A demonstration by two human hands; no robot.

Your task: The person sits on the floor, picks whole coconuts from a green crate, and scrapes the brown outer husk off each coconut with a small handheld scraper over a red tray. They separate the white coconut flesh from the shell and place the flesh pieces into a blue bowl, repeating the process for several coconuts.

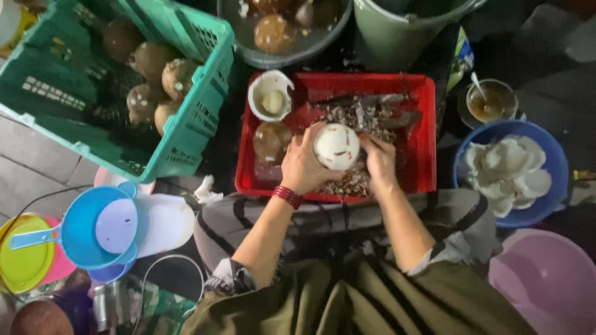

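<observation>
Both hands, left hand (302,166) and right hand (380,162), around peeled coconut (336,146) over red tray (425,133)

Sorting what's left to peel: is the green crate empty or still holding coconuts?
Not empty: the green crate holds several brown coconuts piled along its right side.

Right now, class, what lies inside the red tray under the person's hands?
The red tray holds a halved coconut shell, a brown coconut and dark peel scraps. Whatever lies beneath the hands and the peeled coconut is covered.
</observation>
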